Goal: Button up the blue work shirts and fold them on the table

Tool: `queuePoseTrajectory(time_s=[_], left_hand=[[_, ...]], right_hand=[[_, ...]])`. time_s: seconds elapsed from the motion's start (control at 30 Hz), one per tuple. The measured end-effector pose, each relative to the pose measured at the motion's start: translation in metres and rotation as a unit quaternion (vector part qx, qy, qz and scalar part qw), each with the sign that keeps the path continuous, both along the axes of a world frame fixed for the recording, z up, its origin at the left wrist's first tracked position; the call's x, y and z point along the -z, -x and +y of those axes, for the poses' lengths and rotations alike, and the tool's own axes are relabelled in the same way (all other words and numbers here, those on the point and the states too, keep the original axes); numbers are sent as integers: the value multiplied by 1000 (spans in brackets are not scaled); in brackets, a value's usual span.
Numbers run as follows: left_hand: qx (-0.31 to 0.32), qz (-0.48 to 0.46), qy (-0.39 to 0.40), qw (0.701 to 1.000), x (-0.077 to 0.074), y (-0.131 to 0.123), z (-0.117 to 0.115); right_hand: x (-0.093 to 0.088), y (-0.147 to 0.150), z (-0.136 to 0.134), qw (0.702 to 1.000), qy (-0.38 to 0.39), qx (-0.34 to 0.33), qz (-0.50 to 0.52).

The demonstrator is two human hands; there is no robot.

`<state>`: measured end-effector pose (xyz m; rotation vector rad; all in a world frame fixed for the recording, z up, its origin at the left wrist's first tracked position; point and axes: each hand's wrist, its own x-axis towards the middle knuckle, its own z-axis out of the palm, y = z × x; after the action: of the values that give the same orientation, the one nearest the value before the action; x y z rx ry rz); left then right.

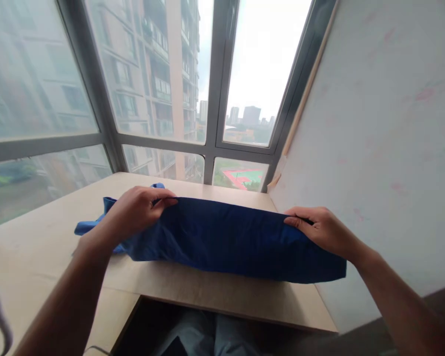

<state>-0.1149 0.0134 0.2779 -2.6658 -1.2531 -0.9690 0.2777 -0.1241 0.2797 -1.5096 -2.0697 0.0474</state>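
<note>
A blue cloth garment [222, 240] stretches between my hands in a long folded band, its exact kind unclear. My left hand [143, 210] pinches its top edge left of the middle, thumb against fingers. Toward the other end, my right hand [315, 225] pinches the same edge. The band hangs a little above the pale wooden surface [203, 282], casting a shadow there. To the left of my left hand, a bunched, brighter blue part of the garment [91, 226] spreads over the surface, partly hidden by my wrist.
Grey-framed windows [214, 74] rise behind the surface, with buildings outside. A pale patterned wall [378, 123] bounds the right side. The surface's front edge [237, 314] has a recess below, where my legs [207, 333] show. A grey cord [0, 316] is at lower left.
</note>
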Motion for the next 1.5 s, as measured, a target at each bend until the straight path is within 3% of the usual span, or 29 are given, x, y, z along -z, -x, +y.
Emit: queuePoseTrajectory(time_s=[0.2, 0.33, 0.43, 0.53, 0.7, 0.93, 1.0, 1.1, 1.23, 1.33, 1.5], left_hand=[[28, 59, 32, 997, -11, -25, 52], [41, 138, 70, 987, 4, -44, 103], [-4, 198, 73, 978, 31, -57, 144], [-50, 244, 80, 965, 69, -70, 179], [-50, 255, 125, 958, 127, -80, 221], [-3, 175, 177, 969, 173, -81, 284], [-27, 174, 188, 966, 192, -87, 297], [-57, 200, 230, 951, 229, -97, 304], [-48, 189, 257, 946, 268, -96, 300], [11, 155, 262, 952, 271, -84, 298], [69, 85, 238, 965, 235, -72, 300]], right_hand=[[-5, -15, 47, 999, -26, 24, -30], [14, -31, 99, 997, 14, 28, -65], [40, -43, 144, 992, 55, 38, -110], [75, -53, 189, 985, 88, 37, -147], [131, -64, 239, 980, 144, 37, -135], [155, -98, 283, 987, 160, 5, -17], [170, -104, 300, 985, 171, 20, -20], [213, -106, 315, 968, 237, 43, -73], [270, -103, 309, 954, 270, 85, -95], [282, -105, 294, 965, 239, 84, -68], [248, -120, 287, 981, 188, 46, 12]])
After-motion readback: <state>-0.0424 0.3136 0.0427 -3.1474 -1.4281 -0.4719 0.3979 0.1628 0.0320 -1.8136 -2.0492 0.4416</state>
